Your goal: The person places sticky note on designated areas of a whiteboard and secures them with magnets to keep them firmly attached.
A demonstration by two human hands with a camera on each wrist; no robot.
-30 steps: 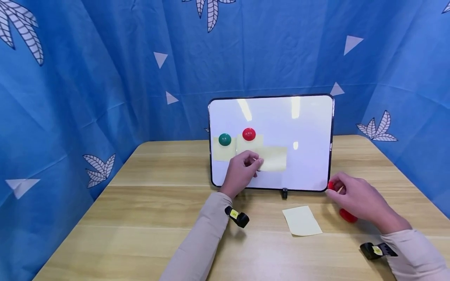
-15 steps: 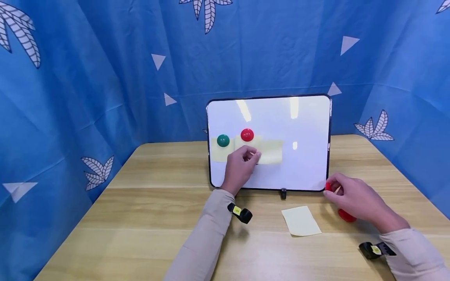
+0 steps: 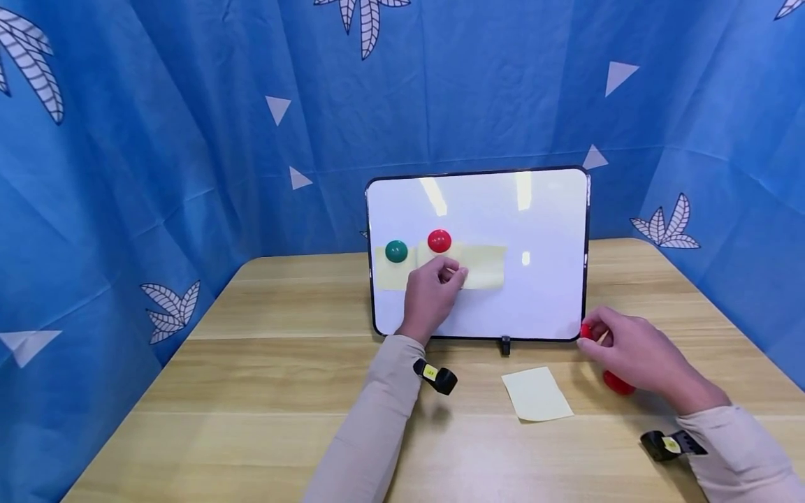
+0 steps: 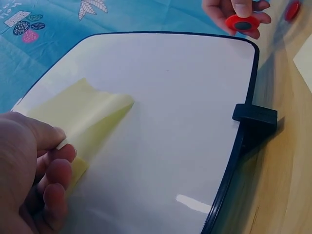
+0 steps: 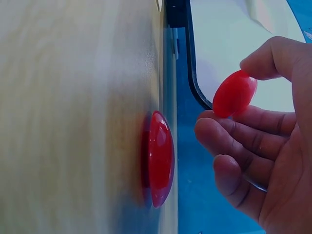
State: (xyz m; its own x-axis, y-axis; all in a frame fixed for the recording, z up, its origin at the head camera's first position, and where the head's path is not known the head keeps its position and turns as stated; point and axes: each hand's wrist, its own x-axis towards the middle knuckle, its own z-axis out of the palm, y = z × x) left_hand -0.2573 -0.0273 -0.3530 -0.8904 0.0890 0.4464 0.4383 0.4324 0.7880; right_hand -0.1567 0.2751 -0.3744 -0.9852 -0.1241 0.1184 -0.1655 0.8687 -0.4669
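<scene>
My left hand point(image 3: 432, 293) pinches the left edge of a pale yellow sticky note point(image 3: 486, 267) against the whiteboard point(image 3: 547, 293). In the left wrist view the note's free side bows away from the board. Left of it, a red magnet point(image 3: 439, 241) and a green magnet point(image 3: 396, 251) each sit at the top of another note on the board; my hand partly covers the middle note. By the board's lower right corner, my right hand point(image 3: 641, 349) pinches a round red magnet point(image 5: 235, 94) between thumb and fingers, its dark backing showing in the left wrist view.
Another red magnet point(image 5: 161, 158) lies on the wooden table beneath my right hand. One loose yellow sticky note point(image 3: 537, 395) lies in front of the board. A black clip foot point(image 3: 506, 346) supports the board's lower edge. Blue patterned curtain point(image 3: 503, 84) hangs behind and at the sides.
My left hand has raised the sticky note a little, so it lines up beside the middle note. The right hand stays near the board's corner with its red magnet.
</scene>
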